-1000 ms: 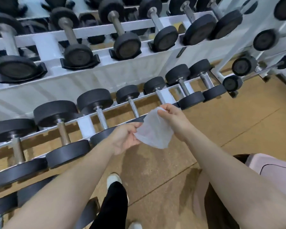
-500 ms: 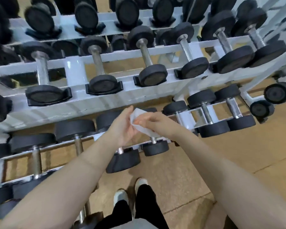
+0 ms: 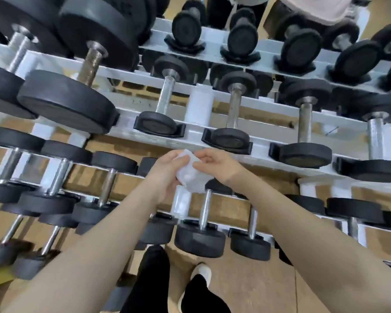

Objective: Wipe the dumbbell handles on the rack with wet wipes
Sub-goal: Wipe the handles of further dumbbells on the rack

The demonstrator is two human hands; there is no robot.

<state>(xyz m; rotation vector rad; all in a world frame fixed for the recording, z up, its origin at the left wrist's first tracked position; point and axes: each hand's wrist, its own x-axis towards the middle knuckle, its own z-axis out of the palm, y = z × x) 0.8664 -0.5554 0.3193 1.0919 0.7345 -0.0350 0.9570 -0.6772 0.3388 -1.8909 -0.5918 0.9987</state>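
One wet wipe point(image 3: 191, 177), pinched between two hands, left hand point(image 3: 165, 175) and right hand point(image 3: 217, 164) (fingers curled), before a three-tier white rack point(image 3: 264, 144) over tan floor point(image 3: 242, 288).

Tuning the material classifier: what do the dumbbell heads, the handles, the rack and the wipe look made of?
Dumbbell heads: matte black, likely rubber or a rubber coating; no shine.
Handles: bare metal, bright reflections on the lower row; one upper-left handle looks dull brown, possibly rust.
Rack: white painted metal, judging by its flat rails.
Wipe: thin white nonwoven sheet, crumpled between both hands.
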